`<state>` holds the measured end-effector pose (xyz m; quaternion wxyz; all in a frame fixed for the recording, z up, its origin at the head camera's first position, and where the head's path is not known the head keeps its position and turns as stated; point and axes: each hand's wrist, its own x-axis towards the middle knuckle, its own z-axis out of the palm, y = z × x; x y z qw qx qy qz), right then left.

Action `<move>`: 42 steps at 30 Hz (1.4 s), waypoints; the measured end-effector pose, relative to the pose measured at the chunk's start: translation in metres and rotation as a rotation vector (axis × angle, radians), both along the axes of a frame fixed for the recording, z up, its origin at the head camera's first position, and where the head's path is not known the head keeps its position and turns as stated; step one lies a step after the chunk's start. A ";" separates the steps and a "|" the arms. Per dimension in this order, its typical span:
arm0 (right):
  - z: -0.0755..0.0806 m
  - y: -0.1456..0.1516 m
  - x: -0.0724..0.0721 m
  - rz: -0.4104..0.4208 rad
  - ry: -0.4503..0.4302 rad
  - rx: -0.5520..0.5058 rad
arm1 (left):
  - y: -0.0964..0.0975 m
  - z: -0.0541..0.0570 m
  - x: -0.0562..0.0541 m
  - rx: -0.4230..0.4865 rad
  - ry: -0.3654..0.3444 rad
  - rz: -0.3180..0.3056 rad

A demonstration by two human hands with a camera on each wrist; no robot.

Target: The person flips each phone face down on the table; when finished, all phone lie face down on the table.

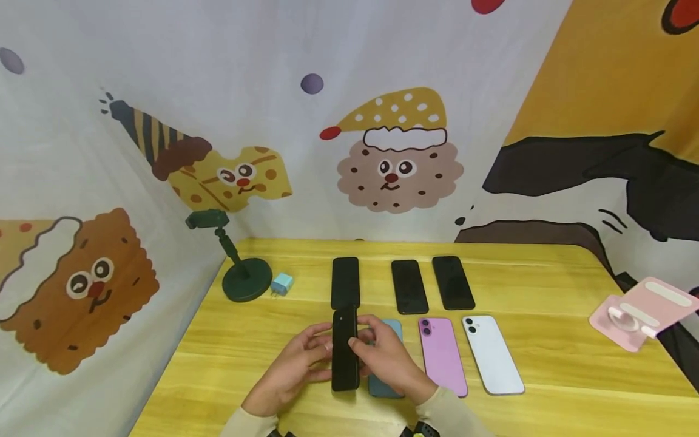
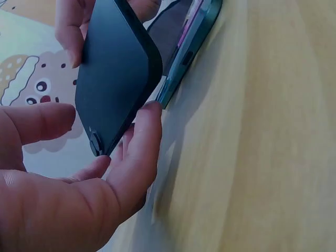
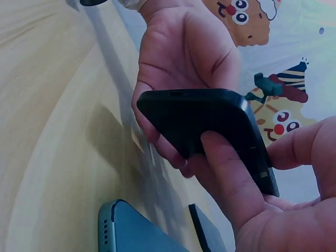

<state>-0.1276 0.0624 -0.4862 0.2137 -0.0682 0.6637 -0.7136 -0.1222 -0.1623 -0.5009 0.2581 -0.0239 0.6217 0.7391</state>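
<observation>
A person's left hand (image 1: 289, 370) and right hand (image 1: 389, 363) grip a black phone (image 1: 344, 352) between them, above a wooden table (image 1: 546, 297). Right of the grip lie a blue phone (image 1: 383, 388), partly hidden, a pink phone (image 1: 444, 359) and a white phone (image 1: 494, 358); beyond it, a dark phone (image 1: 345, 282).

- A pale cloth backdrop (image 1: 262, 36), softly creased, spans the upper frame of the head view.
- Printed on it: a brown cracker face (image 1: 122, 297) at lower left, a cheese wedge (image 1: 210, 188) left of centre, and a cookie face (image 1: 363, 182) in a dotted cap at upper centre.
- An orange patch (image 1: 590, 79) fills the upper right.
- Below lies a yellow wood-grain tabletop (image 1: 557, 346); both wrist views show it paler, with soft shadows.
</observation>
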 end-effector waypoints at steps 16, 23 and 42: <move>-0.012 -0.001 -0.005 -0.042 0.054 0.177 | -0.008 0.003 -0.001 -0.088 0.031 0.040; -0.018 -0.003 -0.005 -0.036 0.148 0.330 | -0.008 0.005 -0.002 -0.199 0.043 0.029; -0.001 -0.007 -0.004 0.011 0.269 0.577 | -0.004 0.012 -0.002 -0.381 0.055 0.070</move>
